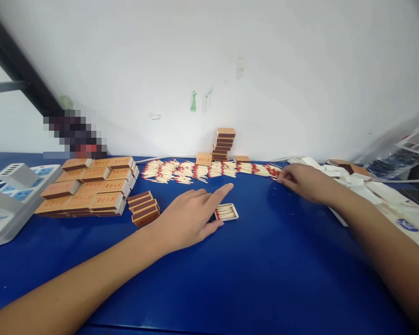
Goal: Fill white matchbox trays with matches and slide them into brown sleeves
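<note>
Beside my left hand (192, 216) lies a small white matchbox tray (233, 211) partly filled with red-tipped matches. My index finger stretches out past the tray's far side, and the thumb rests by its near edge. The hand covers the tray's left end, so any contact there is hidden. At the right end of a long row of loose matches (214, 170), the fingers of my right hand (300, 181) are drawn together. Their tips touch the matches; what is between them, if anything, is hidden.
Stacked matchboxes (94, 186) stand at left, with several standing on edge (144, 208) nearer me. A leaning matchbox tower (224, 144) rises by the wall. White empty trays (358, 188) and a tissue pack (407, 225) lie at right. A power strip (7, 228) sits far left.
</note>
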Demonstrator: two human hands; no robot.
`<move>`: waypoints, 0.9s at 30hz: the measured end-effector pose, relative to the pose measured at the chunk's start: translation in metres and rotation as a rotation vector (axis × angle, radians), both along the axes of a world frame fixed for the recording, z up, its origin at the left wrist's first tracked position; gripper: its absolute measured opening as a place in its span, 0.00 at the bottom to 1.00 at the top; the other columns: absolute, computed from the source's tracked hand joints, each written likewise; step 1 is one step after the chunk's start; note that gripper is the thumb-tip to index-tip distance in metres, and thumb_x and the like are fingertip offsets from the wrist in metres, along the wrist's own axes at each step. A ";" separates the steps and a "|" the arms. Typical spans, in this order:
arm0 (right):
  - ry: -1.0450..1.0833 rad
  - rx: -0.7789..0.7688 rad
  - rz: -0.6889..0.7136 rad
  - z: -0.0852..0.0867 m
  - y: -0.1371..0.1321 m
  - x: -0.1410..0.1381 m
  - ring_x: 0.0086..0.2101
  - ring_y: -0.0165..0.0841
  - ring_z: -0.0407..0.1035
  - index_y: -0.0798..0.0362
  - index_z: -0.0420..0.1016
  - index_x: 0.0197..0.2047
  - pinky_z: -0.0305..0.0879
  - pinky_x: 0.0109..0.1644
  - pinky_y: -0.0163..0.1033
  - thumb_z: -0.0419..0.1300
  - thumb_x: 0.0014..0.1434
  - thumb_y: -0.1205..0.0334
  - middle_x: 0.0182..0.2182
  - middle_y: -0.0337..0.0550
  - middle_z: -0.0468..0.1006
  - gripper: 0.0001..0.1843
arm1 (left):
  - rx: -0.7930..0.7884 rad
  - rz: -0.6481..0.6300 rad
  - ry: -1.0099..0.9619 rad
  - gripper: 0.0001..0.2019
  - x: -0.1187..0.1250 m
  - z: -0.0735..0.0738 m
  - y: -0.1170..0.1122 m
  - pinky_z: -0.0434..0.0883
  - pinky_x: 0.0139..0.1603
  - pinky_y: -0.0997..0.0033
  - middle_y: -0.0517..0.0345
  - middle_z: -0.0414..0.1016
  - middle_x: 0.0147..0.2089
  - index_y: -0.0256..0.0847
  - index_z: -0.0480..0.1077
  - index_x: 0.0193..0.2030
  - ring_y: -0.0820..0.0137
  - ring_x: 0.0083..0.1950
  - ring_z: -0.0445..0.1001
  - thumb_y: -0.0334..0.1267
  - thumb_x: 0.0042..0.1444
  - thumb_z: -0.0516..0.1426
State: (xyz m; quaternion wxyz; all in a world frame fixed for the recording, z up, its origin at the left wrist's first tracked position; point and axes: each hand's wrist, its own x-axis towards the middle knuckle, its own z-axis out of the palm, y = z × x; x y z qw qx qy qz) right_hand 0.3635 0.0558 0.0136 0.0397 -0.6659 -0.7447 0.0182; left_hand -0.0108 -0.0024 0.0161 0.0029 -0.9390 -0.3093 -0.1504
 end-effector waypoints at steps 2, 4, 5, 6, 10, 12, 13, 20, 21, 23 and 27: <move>-0.002 0.003 0.018 0.001 -0.001 0.000 0.33 0.41 0.71 0.51 0.73 0.34 0.60 0.39 0.44 0.56 0.72 0.62 0.35 0.54 0.81 0.13 | -0.008 -0.006 -0.014 0.39 0.000 -0.001 0.000 0.77 0.53 0.58 0.53 0.81 0.47 0.43 0.45 0.80 0.58 0.47 0.80 0.43 0.71 0.61; 0.006 0.019 0.043 0.003 -0.004 -0.003 0.37 0.43 0.72 0.52 0.74 0.36 0.61 0.41 0.45 0.55 0.72 0.62 0.38 0.55 0.80 0.12 | -0.012 -0.012 -0.021 0.39 -0.001 -0.002 0.001 0.77 0.53 0.57 0.53 0.81 0.48 0.44 0.44 0.80 0.58 0.48 0.80 0.42 0.72 0.61; 0.018 0.043 0.064 0.004 -0.007 -0.007 0.38 0.43 0.73 0.51 0.74 0.37 0.63 0.42 0.45 0.55 0.72 0.63 0.39 0.55 0.80 0.11 | -0.014 -0.013 -0.022 0.39 -0.001 -0.002 0.001 0.77 0.53 0.57 0.53 0.81 0.48 0.43 0.44 0.80 0.58 0.48 0.80 0.42 0.72 0.61; 0.039 0.078 0.095 0.005 -0.010 -0.013 0.39 0.43 0.73 0.51 0.74 0.38 0.64 0.43 0.45 0.55 0.71 0.63 0.40 0.54 0.80 0.10 | -0.016 -0.014 -0.022 0.39 -0.001 -0.002 0.000 0.77 0.53 0.57 0.53 0.81 0.48 0.42 0.45 0.80 0.58 0.48 0.80 0.42 0.71 0.61; 0.187 0.225 0.332 0.008 -0.038 -0.059 0.39 0.42 0.75 0.48 0.73 0.41 0.68 0.43 0.45 0.55 0.73 0.58 0.41 0.48 0.79 0.09 | -0.026 -0.010 -0.033 0.39 0.000 0.000 -0.001 0.77 0.53 0.56 0.52 0.81 0.48 0.41 0.46 0.80 0.57 0.49 0.80 0.41 0.70 0.62; 0.221 0.241 0.444 0.007 -0.055 -0.085 0.36 0.39 0.76 0.48 0.72 0.43 0.68 0.40 0.43 0.55 0.75 0.57 0.39 0.45 0.80 0.09 | -0.034 -0.007 -0.039 0.40 0.001 0.001 -0.002 0.78 0.52 0.56 0.53 0.81 0.47 0.41 0.46 0.80 0.57 0.48 0.80 0.41 0.69 0.63; 0.204 0.243 0.480 0.006 -0.063 -0.096 0.35 0.38 0.76 0.48 0.72 0.43 0.68 0.37 0.42 0.55 0.76 0.58 0.39 0.44 0.80 0.08 | -0.041 -0.010 -0.045 0.40 0.001 0.001 -0.002 0.78 0.53 0.56 0.53 0.81 0.48 0.41 0.46 0.80 0.57 0.48 0.81 0.40 0.69 0.64; -0.108 0.405 0.654 -0.010 -0.083 -0.126 0.36 0.40 0.76 0.54 0.72 0.42 0.66 0.30 0.42 0.55 0.72 0.72 0.40 0.49 0.79 0.07 | -0.098 -0.040 -0.083 0.43 0.003 -0.001 -0.003 0.78 0.57 0.53 0.52 0.82 0.54 0.47 0.42 0.80 0.56 0.55 0.82 0.40 0.69 0.64; -0.117 0.419 0.661 -0.011 -0.083 -0.126 0.37 0.40 0.76 0.54 0.73 0.42 0.67 0.30 0.42 0.56 0.72 0.73 0.40 0.49 0.79 0.07 | -0.102 -0.036 -0.079 0.43 0.003 -0.001 -0.003 0.78 0.57 0.53 0.52 0.82 0.54 0.47 0.42 0.80 0.56 0.56 0.82 0.40 0.69 0.64; -0.111 0.438 0.675 -0.012 -0.083 -0.128 0.38 0.41 0.76 0.55 0.73 0.43 0.68 0.30 0.43 0.56 0.72 0.73 0.40 0.50 0.78 0.07 | -0.112 -0.030 -0.072 0.42 0.003 -0.001 -0.003 0.78 0.56 0.53 0.51 0.82 0.54 0.46 0.43 0.80 0.55 0.56 0.82 0.40 0.69 0.64; -0.036 0.407 0.714 -0.010 -0.084 -0.130 0.41 0.42 0.77 0.54 0.74 0.46 0.72 0.34 0.43 0.54 0.73 0.71 0.42 0.50 0.79 0.08 | -0.113 -0.035 -0.073 0.42 0.003 -0.001 -0.003 0.78 0.57 0.52 0.51 0.82 0.55 0.46 0.42 0.80 0.55 0.57 0.81 0.40 0.69 0.64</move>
